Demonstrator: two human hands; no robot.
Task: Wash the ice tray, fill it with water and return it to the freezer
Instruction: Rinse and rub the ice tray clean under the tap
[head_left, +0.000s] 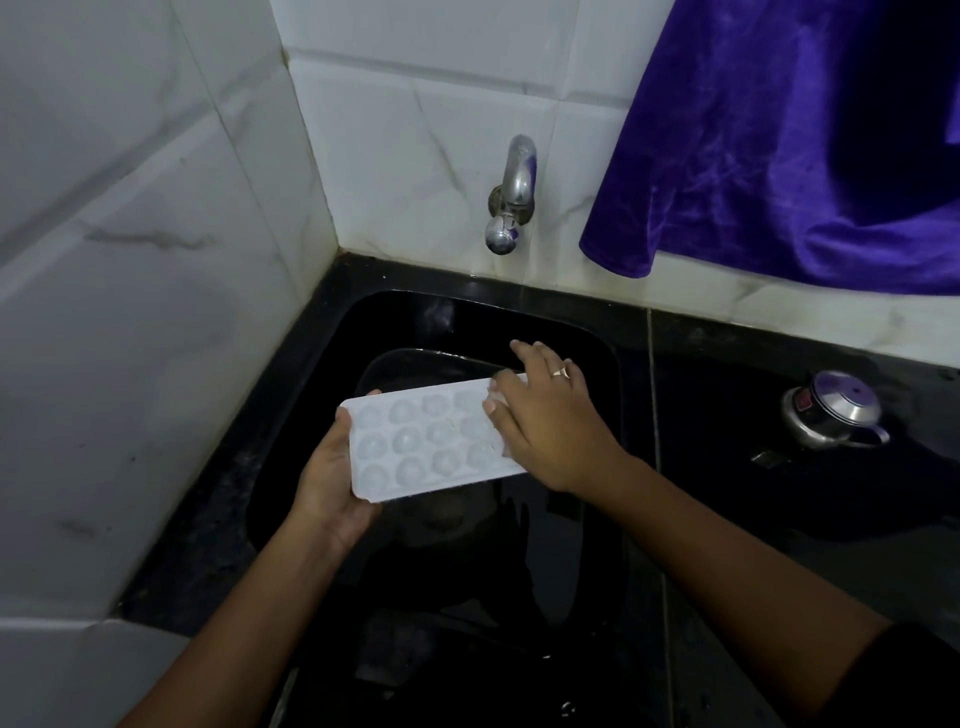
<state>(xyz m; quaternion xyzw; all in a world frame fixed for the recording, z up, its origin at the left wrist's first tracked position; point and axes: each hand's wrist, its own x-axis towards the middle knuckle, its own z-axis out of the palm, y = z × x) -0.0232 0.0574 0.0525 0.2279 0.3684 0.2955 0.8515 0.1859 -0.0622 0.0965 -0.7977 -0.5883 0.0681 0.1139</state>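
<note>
Left hand (332, 483) is doing the holding here. It's curled around the near-left end of the ice tray (421, 441), palm underneath, thumb up on the edge. The right hand (545, 431) lies across the other end with fingers fairly straight, pressing or rubbing rather than clamping (there's a ring on one finger). I can't tell if anything like a sponge is tucked under it.

The tray is held cups-up and roughly level over the black sink (322, 395), below and in front of the wall tap (511, 197). I can't make out a clear stream from the tap.

My read is that we're in the washing bit, rubbing the tray down. The round cups don't look filled, so rinsing, filling and the trip to the freezer are all left to do — no freezer in view. There's a dark pan (415, 364) in the sink underneath, so a slip just lands there.
</note>
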